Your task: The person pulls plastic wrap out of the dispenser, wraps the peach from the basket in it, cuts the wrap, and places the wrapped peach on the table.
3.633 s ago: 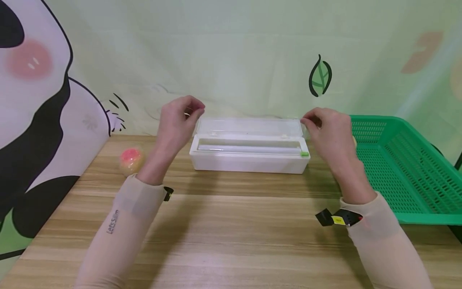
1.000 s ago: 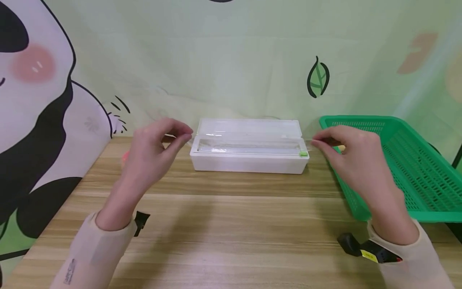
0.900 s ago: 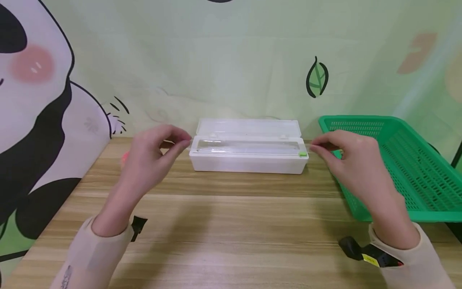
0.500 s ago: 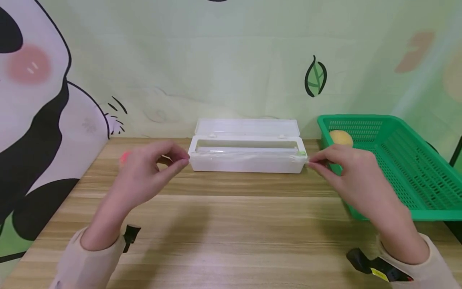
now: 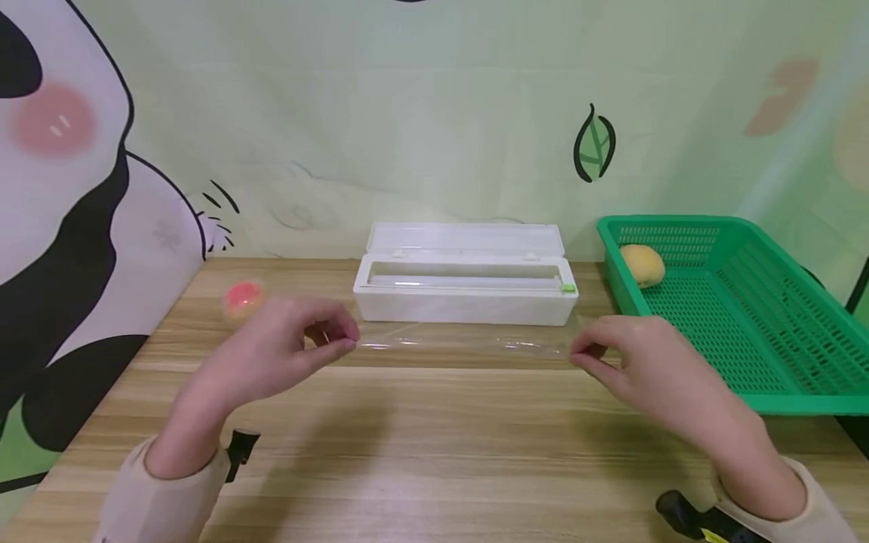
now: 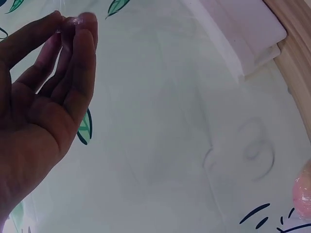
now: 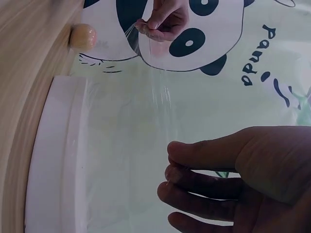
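A strip of clear cling film (image 5: pixel 519 345) stretches between the two hands in the head view, just in front of the white cling film box (image 5: pixel 465 308). My left hand (image 5: pixel 271 354) pinches its left end between thumb and fingertips. At the right end, my right hand (image 5: pixel 645 369) pinches it the same way. In the right wrist view the film (image 7: pixel 161 92) runs from the near fingertips towards the other hand (image 7: pixel 170 19). The box lid (image 5: pixel 465 239) is raised, showing a pale roll (image 5: pixel 468 282) inside. Whether the film is still joined to the roll, I cannot tell.
A pink-and-yellow peach-like fruit (image 5: pixel 243 302), glossy as if wrapped, sits left of the box. On the right stands a green plastic basket (image 5: pixel 801 405) with a yellow fruit (image 5: pixel 643 265) in its far left corner. A printed cloth (image 5: pixel 462 113) hangs behind the wooden table (image 5: pixel 448 467).
Both hands have come from behind the box's opening, down over its front, and nearer to me. The film they pinch has moved with them. The box and basket stay in place.
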Available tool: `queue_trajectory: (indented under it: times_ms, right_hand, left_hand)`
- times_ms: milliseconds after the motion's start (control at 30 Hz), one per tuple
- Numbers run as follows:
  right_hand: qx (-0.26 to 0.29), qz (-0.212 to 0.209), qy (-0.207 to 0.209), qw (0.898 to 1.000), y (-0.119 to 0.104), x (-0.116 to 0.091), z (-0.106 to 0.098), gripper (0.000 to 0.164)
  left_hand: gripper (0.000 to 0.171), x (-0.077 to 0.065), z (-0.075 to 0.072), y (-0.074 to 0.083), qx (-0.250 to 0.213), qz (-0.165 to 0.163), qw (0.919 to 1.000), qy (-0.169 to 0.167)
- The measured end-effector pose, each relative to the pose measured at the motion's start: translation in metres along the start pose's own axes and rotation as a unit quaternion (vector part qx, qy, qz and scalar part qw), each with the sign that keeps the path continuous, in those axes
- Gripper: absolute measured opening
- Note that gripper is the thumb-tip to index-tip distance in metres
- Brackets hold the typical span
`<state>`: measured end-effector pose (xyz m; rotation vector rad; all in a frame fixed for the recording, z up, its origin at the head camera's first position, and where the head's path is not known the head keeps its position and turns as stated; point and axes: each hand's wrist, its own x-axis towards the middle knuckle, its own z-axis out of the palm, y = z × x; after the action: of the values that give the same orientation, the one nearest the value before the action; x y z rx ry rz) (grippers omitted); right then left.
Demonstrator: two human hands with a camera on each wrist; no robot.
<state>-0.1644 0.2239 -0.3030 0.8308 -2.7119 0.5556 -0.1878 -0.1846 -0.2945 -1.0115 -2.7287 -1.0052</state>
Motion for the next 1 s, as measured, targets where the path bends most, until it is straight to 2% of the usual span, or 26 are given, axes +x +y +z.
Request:
queue_trajectory:
  times_ms: [200,300,433,567,700,833,1000]
  right_hand:
    - [-0.009,0.001,-0.046,0.999,-0.001,-0.004,0.009,0.015]
    - [-0.004,-0.005,-0.057,0.998,0.000,-0.006,0.015,0.017]
    - [0.005,-0.011,-0.074,0.997,0.002,-0.008,0.020,0.020]
    - [0.018,-0.002,-0.110,0.994,0.004,-0.010,0.026,0.022]
    - [0.027,-0.001,-0.147,0.989,0.007,-0.010,0.034,0.023]
    - [0.029,-0.011,-0.164,0.986,0.012,-0.010,0.044,0.026]
    - [0.028,-0.015,-0.182,0.983,0.017,-0.011,0.058,0.029]
  left_hand:
    - [0.016,-0.002,0.003,-0.004,-0.007,-0.013,0.9980,-0.062]
    - [0.020,-0.004,0.005,-0.008,-0.008,-0.011,0.9957,-0.092]
    - [0.023,-0.006,0.011,-0.013,0.012,-0.002,0.9922,-0.124]
    - [0.024,-0.006,0.018,-0.017,0.037,0.011,0.9888,-0.144]
    - [0.024,-0.005,0.025,-0.020,0.040,0.023,0.9842,-0.171]
    - [0.025,-0.003,0.033,-0.023,0.045,0.025,0.9791,-0.197]
    - [0.029,0.000,0.042,-0.027,0.042,0.024,0.9764,-0.210]
